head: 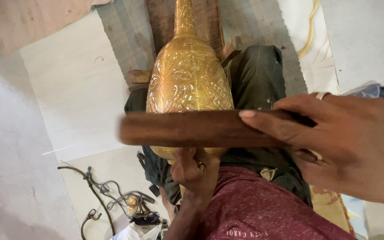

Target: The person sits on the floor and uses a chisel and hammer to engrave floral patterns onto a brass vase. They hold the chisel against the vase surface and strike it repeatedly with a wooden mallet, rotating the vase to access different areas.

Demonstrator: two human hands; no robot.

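**A:** What does the view show?

**B:** It looks down at a seated person's lap. A brass vase [187, 75], engraved all over, lies along the legs with its narrow neck pointing away onto a wooden board [163, 20]. The wide end sits close to the body.

**A:** Where are the hands?

**B:** The left hand [194, 171] is clenched at the vase's wide end, just under its edge. It may be gripping a small tool there, but that part is hidden, so I cannot tell. A ring shows on one finger. The right hand [334, 142] grasps a dark wooden stick [201, 129], held crosswise above the vase. The stick is blurred.

**A:** What else is around?

**B:** A pale tiled floor [67, 102], a grey mat [121, 35] under the board, and a tangle of cord and metal bits [125, 202] on the floor to the left.

**A:** What could go wrong?

**B:** As I judge it, the stick passes right over the left hand's knuckles, so a misjudged blow could strike the fingers. The round vase rests only on the legs and could roll sideways. A blow landing off target could also dent the engraved surface.
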